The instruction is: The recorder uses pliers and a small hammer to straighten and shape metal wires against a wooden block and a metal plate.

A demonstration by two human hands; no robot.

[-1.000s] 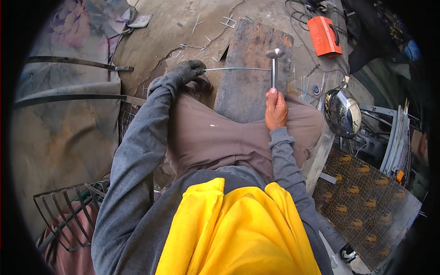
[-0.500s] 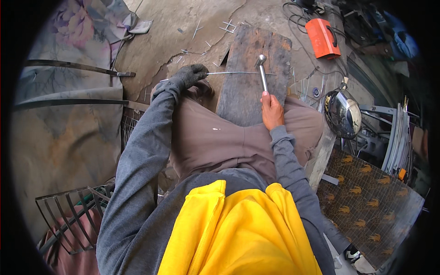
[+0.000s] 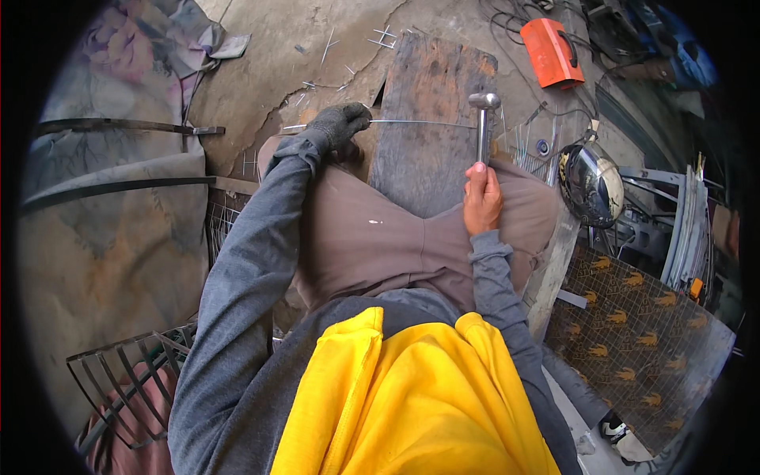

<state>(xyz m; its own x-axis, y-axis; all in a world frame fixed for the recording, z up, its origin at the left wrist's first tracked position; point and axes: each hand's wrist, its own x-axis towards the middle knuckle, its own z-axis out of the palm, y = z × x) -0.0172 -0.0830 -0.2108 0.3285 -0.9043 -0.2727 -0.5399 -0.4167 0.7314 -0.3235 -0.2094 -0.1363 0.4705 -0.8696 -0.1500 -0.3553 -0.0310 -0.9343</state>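
My left hand (image 3: 339, 127), in a dark grey glove, is closed around a thin metal rod (image 3: 419, 122). The rod reaches rightward across a worn wooden plank (image 3: 431, 162), and a short end of it sticks out left of the glove. My bare right hand (image 3: 482, 199) grips a ball-peen hammer (image 3: 483, 131) by its metal shaft. The hammer's head is at the plank's right edge, by the rod's far end; I cannot tell whether they touch. The lower part of the handle is hidden in my fist.
Cut rod pieces (image 3: 384, 37) lie on the concrete floor beyond the plank. An orange box (image 3: 552, 53) with a black handle stands at the far right, near cables. Closer on the right are a welding helmet (image 3: 592, 184) and a patterned board (image 3: 633, 340). A slatted metal frame (image 3: 127, 388) is at lower left.
The hammer has shifted right from over the plank to its right edge, and its head has turned. My left hand still holds the rod; the whole view has shifted slightly.
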